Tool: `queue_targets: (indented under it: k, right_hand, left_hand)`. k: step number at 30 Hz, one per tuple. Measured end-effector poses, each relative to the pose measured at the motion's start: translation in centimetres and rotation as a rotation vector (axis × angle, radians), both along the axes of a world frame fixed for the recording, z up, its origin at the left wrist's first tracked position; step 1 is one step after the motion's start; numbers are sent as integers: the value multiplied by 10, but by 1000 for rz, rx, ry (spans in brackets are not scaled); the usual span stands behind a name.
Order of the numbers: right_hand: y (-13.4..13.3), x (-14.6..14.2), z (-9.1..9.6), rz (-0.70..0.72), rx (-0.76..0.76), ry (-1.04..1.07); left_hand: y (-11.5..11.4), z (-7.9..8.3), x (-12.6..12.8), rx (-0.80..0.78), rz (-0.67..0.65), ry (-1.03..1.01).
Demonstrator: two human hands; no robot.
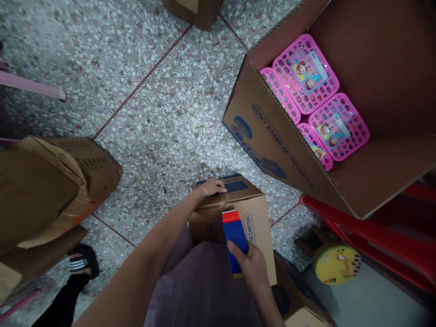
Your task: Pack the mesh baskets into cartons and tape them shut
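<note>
Under everything, a speckled floor (163, 109) with thin red lines. Right of the carton (213, 220) and beyond it, a big open box (272, 141), blue print on the side, flaps up. Well left of the carton, a torn box (37, 181), crumpled around the rim. Carton itself: in the middle, right against the lap (204, 281), with part of a printed warning legible on the side facing the right hand (252, 263). Right of the carton, below the open box, a red frame (368, 227). Close behind the carton's right corner, a brown box (299, 290), partly out of view. Far beyond the carton, a small box (204, 13), cut off by the top edge. Up and right of the carton, inside the open box, pink cases (306, 75) with cartoon labels. Right of the carton, a yellow stool (335, 263). Well left of it, a foot in a black sandal (91, 261). Right hand: wrapped firmly around a blue tape dispenser (235, 236), red toothed end close to the carton's upper edge. Left hand (211, 186): on the carton's top, fingers curled; cannot tell whether pinching anything.
</note>
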State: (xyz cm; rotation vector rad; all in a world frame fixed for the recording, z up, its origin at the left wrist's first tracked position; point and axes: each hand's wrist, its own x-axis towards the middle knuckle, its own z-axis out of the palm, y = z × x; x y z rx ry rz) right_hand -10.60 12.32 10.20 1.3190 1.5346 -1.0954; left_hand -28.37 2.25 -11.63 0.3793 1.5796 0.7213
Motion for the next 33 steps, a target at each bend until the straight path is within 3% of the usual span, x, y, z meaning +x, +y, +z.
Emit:
queue_targets:
  k: [7,13,16,23,28,33]
  right_hand:
    - [-5,1,-14,-10,47,10]
    - [-4,2,-17,-129,31,31]
    - [-5,1,-22,-188,-9,32]
    - [-18,26,-28,-408,-156,75]
    - [-28,73,-16,-436,-104,12]
    - [-27,95,-24,-396,-76,-10]
  left_hand:
    - [7,20,0,-54,-132,345]
    - [10,77,25,-49,-222,489]
    - [6,94,37,-4,-283,505]
    - [4,88,31,29,-404,508]
    - [3,85,35,21,-451,572]
    - [2,84,38,40,-487,643]
